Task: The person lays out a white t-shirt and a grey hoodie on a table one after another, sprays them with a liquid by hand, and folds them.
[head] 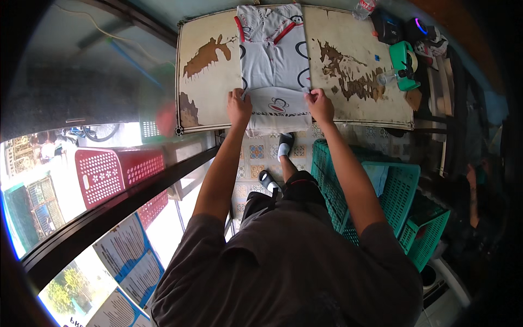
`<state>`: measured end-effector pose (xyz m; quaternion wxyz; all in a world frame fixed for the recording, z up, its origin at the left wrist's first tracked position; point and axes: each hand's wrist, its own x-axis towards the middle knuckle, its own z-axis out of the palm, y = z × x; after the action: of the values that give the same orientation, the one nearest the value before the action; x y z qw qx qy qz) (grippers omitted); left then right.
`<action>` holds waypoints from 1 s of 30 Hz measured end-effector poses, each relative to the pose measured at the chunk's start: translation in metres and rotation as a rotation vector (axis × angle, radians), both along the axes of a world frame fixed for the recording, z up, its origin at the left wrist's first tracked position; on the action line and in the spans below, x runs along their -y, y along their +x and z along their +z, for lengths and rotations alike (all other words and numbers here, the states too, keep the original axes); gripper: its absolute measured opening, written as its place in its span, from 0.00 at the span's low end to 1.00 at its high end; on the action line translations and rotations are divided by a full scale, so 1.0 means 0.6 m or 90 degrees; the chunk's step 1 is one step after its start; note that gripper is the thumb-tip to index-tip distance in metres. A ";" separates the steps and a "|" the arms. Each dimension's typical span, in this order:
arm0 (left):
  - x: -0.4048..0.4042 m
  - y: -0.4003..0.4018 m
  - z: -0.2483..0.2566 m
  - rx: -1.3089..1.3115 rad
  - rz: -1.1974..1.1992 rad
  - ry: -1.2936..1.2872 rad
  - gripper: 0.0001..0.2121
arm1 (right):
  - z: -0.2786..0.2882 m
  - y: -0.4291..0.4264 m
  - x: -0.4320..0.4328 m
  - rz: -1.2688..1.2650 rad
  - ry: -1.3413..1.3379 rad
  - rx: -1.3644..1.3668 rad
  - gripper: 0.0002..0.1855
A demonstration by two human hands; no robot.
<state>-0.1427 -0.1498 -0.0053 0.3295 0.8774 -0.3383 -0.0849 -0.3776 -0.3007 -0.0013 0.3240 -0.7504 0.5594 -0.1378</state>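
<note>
A light grey shirt (261, 67) with red-trimmed sleeves and a printed monkey face lies on the worn table. Its sleeves are turned in over the chest, and the lower end hangs a little past the table's front edge. My left hand (239, 107) pinches the garment's left edge. On the opposite edge, my right hand (320, 105) grips the cloth between thumb and fingers. Between both hands the fabric forms a crosswise fold, with the monkey print just below it.
On the table's (208, 94) right stand a green tape dispenser (402, 67), a clear plastic cup (386, 77) and a black speaker (388, 26). Green plastic baskets (392, 192) stand on the floor at my right. A red basket (102, 175) shows beyond the glass at left.
</note>
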 end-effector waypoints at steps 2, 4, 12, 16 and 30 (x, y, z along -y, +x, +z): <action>0.003 0.003 0.004 -0.002 0.021 -0.060 0.14 | -0.006 -0.002 0.007 -0.021 -0.001 -0.016 0.26; -0.008 -0.019 0.012 -0.040 0.062 -0.104 0.16 | -0.007 -0.006 0.003 -0.048 -0.003 -0.029 0.26; -0.136 -0.121 0.023 0.161 0.021 -0.011 0.21 | 0.030 -0.056 -0.117 0.003 -0.085 0.114 0.19; -0.038 -0.040 0.068 0.104 -0.218 -0.101 0.22 | 0.067 -0.016 -0.038 0.190 -0.312 0.149 0.21; 0.055 0.117 0.050 -0.099 -0.505 0.133 0.06 | 0.068 0.027 0.083 0.498 -0.100 0.088 0.11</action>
<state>-0.0724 -0.1829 0.0246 0.2053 0.6988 -0.6137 -0.3048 -0.3615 -0.3503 0.0396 0.3303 -0.9182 0.1962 -0.0966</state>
